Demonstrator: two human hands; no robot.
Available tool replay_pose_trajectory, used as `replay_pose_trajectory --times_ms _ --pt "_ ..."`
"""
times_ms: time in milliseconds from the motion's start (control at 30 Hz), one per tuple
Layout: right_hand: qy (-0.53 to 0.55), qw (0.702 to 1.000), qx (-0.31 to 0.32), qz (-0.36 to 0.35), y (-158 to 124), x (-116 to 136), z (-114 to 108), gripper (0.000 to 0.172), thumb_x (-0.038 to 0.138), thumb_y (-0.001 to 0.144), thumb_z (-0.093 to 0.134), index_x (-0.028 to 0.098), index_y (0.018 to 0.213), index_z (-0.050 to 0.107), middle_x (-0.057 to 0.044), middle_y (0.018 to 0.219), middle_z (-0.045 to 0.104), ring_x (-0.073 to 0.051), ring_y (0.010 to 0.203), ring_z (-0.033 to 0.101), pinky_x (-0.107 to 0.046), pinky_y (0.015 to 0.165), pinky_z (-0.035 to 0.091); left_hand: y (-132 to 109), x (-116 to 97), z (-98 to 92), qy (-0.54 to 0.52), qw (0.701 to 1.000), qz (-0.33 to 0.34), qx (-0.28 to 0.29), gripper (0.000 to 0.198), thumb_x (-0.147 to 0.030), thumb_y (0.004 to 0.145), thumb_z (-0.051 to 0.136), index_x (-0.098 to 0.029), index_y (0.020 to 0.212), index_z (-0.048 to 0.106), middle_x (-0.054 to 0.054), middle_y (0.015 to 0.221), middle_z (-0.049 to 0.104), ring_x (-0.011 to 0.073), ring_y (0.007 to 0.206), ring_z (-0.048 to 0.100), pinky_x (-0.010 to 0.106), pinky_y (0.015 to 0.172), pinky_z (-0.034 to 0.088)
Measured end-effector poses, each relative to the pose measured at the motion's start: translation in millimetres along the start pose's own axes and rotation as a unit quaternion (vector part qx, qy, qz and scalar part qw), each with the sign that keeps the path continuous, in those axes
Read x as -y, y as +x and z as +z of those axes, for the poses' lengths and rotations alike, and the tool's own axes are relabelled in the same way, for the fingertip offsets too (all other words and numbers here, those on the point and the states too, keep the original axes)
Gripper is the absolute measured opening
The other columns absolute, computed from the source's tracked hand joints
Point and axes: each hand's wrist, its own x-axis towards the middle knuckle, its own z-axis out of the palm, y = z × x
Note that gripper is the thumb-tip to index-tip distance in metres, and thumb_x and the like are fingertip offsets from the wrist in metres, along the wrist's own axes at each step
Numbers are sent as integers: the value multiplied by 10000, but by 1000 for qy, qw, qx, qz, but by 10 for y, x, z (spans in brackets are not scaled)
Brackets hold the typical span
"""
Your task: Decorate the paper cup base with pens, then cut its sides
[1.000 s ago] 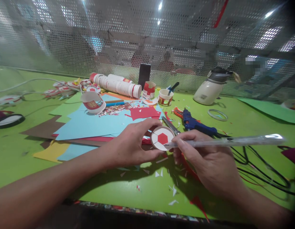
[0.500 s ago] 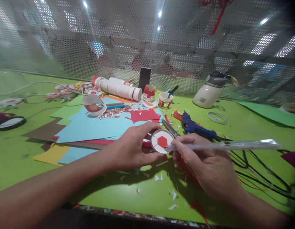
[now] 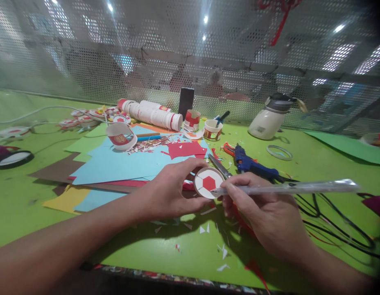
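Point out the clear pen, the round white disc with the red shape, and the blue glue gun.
Clear pen [image 3: 288, 188], head view: middle of its barrel.
Round white disc [image 3: 209, 184], head view: center of its face.
Blue glue gun [image 3: 249, 163], head view: its body.

The cup [image 3: 209, 193] has a white face with a red hexagon and thin dark lines, and the pen [image 3: 319, 187] is clear and whitish. Paper sheets in pale blue [image 3: 125, 162], brown [image 3: 55, 167], yellow [image 3: 65, 199] and red [image 3: 186, 150] show against the lime-green table [image 3: 137, 254]. The glue gun [image 3: 254, 165] is dark blue, the bottle [image 3: 265, 124] cream with a black-and-grey lid [image 3: 279, 101], and the grey screen [image 3: 94, 78] is patterned with small holes.
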Motion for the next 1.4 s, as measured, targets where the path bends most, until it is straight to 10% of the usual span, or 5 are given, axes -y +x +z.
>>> replay_pose_trajectory --times_ms 1400 --pt "-10 998 -9 -55 1 -10 -16 146 218 892 574 207 766 647 61 541 631 -48 463 566 -114 452 461 -1 10 -4 19 999 34 -15 334 -250 753 689 -163 1045 553 54 1052 669 160 938 660 245 790 598"
